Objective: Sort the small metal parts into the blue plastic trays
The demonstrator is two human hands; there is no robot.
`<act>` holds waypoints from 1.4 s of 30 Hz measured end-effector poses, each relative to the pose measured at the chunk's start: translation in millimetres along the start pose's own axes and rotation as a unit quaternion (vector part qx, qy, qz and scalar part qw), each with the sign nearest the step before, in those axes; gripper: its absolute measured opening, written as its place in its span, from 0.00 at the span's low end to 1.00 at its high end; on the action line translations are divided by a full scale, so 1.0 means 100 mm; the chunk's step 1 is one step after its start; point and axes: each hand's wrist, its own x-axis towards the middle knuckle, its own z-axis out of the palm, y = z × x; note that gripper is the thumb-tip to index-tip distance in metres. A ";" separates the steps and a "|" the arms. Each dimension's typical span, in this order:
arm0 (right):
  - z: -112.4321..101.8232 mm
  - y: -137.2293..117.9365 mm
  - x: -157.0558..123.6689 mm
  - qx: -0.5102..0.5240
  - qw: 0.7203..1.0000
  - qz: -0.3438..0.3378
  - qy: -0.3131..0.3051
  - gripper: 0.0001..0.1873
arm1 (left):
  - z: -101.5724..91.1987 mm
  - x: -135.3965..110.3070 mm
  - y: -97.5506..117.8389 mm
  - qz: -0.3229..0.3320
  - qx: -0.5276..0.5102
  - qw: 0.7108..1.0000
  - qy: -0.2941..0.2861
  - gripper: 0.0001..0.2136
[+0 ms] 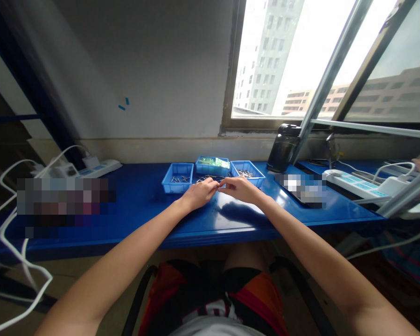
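My left hand (200,192) and my right hand (238,188) meet fingertip to fingertip just above the blue table (136,205), both pinched on a tiny part too small to make out. Right behind them stand three small blue trays. The left tray (178,178) and the right tray (247,173) hold small metal pieces. The middle tray (212,165), farther back, holds greenish packets. A few loose metal pieces (210,178) lie on the table between the trays.
A dark jar (283,148) stands by the window sill at the right. White power strips lie at the left (97,168) and right (357,182) with trailing white cables (7,242). A slanted metal bar (331,72) crosses the window.
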 end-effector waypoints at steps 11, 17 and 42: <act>-0.02 0.05 0.01 -0.046 0.999 0.003 -0.010 0.12 | -0.05 -0.01 0.04 -0.015 -0.008 1.000 0.012 0.10; -0.01 0.09 0.01 -0.060 0.998 0.013 -0.030 0.12 | -0.08 -0.01 0.04 -0.025 -0.014 0.999 0.039 0.10; 0.01 0.14 0.01 -0.043 0.994 0.047 -0.091 0.14 | -0.09 -0.01 0.07 0.024 -0.042 0.999 0.024 0.16</act>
